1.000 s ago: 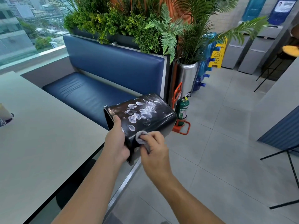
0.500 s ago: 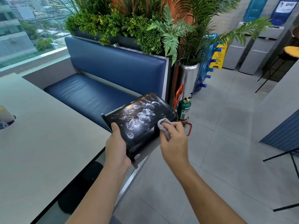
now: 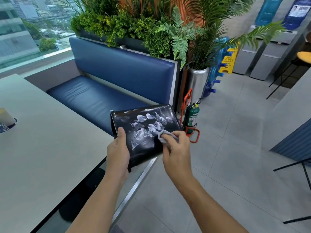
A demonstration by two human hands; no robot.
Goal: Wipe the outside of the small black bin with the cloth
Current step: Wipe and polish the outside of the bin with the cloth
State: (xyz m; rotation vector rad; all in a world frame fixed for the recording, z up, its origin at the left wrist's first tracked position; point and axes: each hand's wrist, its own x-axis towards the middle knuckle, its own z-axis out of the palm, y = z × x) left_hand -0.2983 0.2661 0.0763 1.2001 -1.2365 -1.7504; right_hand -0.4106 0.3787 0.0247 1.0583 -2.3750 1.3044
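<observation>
Bin: I am holding the small black bin up in the air, tipped onto its side, with its open mouth pointing toward 9 o'clock and its base toward 3 o'clock. It is hanging just past the desk's edge, above the floor.
Bin surface: the side facing up at me is showing white smears and blotches across its middle.
Left hand: my left hand is gripping the bin at its mouth end, at about 8 o'clock on the bin. My thumb is lying on the upturned side, and my other fingers are hidden underneath.
Right hand: my right hand is pinching the cloth in curled fingers and pressing it onto the bin.
Cloth: the small grey wad is touching the upturned side at about 4 o'clock, right beside the smears.
Desk: the pale desk is filling the view at 9 o'clock, with a cup standing near its far-left edge.
Seat: a blue seat is running behind the bin at 11 o'clock, with plants growing above its backrest.
Extinguisher: a green fire extinguisher is standing on the floor in an orange frame, just beyond the bin at 2 o'clock.
Sign: a yellow wet-floor sign is standing farther off at 1 o'clock.
</observation>
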